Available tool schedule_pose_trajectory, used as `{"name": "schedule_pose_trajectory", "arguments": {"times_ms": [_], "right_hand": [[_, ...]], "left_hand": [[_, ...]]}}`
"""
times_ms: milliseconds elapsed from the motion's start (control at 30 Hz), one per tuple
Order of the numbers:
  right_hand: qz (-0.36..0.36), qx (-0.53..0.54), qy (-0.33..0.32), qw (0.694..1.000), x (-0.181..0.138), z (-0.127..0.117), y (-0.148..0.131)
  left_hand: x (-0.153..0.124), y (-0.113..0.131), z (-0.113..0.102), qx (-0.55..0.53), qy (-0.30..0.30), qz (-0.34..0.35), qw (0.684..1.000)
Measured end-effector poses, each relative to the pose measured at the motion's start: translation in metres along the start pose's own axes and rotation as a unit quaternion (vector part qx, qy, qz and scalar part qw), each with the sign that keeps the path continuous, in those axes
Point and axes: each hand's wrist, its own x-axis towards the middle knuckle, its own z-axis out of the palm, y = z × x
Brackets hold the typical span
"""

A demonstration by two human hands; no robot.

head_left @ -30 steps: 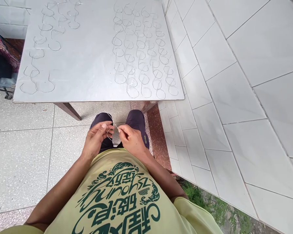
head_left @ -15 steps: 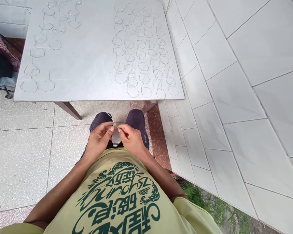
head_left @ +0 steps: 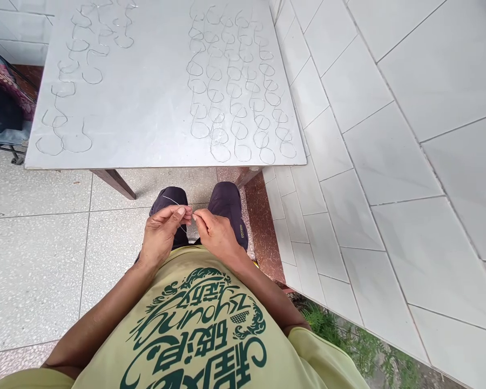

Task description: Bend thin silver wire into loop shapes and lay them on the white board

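A thin, pale piece of wire [head_left: 170, 200] curves out above my left hand [head_left: 164, 226], and a short stretch of it shows below the fingertips. My left thumb and fingers pinch this wire. Close beside it, my right hand [head_left: 217, 232] is closed, its thumb and forefinger pressed together at the wire near the left fingertips. Both hands are over my lap, in front of the table's near edge. Exactly how the wire runs between the fingers is too small to make out.
On the white table [head_left: 146, 124] lie several bent wire pieces [head_left: 65, 143] at left and several rows of looped wires [head_left: 243, 129] at right. A tiled wall [head_left: 372, 140] borders the right side. Dark folded cloth [head_left: 2, 111] sits on a frame at far left.
The wire has turned, its free end swinging left over my left hand. My left fingers have drawn together on it, and my right hand has shifted slightly.
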Motion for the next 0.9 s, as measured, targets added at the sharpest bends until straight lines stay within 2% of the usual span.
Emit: {"name": "schedule_pose_trajectory", "arguments": {"times_ms": [133,267,400,500,600,667,767,833,900], "right_hand": [[0.008,0.007,0.012,1.000,0.000,0.003,0.000],[0.025,0.023,0.014,0.999,0.002,0.000,-0.002],[0.071,0.101,-0.003,0.992,0.004,-0.007,-0.007],[0.115,0.217,-0.050,0.968,0.000,-0.009,-0.009],[0.105,0.273,-0.087,0.952,-0.005,-0.004,-0.010],[0.047,0.218,-0.085,0.971,-0.007,-0.001,-0.010],[-0.050,0.024,-0.080,0.995,-0.008,0.001,-0.011],[-0.087,-0.100,-0.089,0.987,-0.007,0.001,-0.012],[-0.110,-0.177,-0.097,0.973,-0.005,0.002,-0.011]], "left_hand": [[0.001,-0.001,-0.001,-0.077,-0.009,-0.058,0.995],[0.005,-0.002,-0.002,-0.111,-0.006,-0.092,0.990],[0.010,-0.002,-0.003,-0.114,0.003,-0.076,0.991],[0.016,-0.001,-0.003,-0.120,0.009,-0.052,0.991],[0.021,-0.001,-0.004,-0.137,-0.002,-0.049,0.989],[0.024,-0.002,-0.005,-0.145,-0.026,-0.056,0.988],[0.025,-0.003,-0.004,-0.134,-0.046,-0.059,0.988],[0.023,-0.003,-0.004,-0.104,-0.034,-0.053,0.993],[0.018,-0.002,-0.004,-0.059,-0.013,-0.045,0.997]]}}
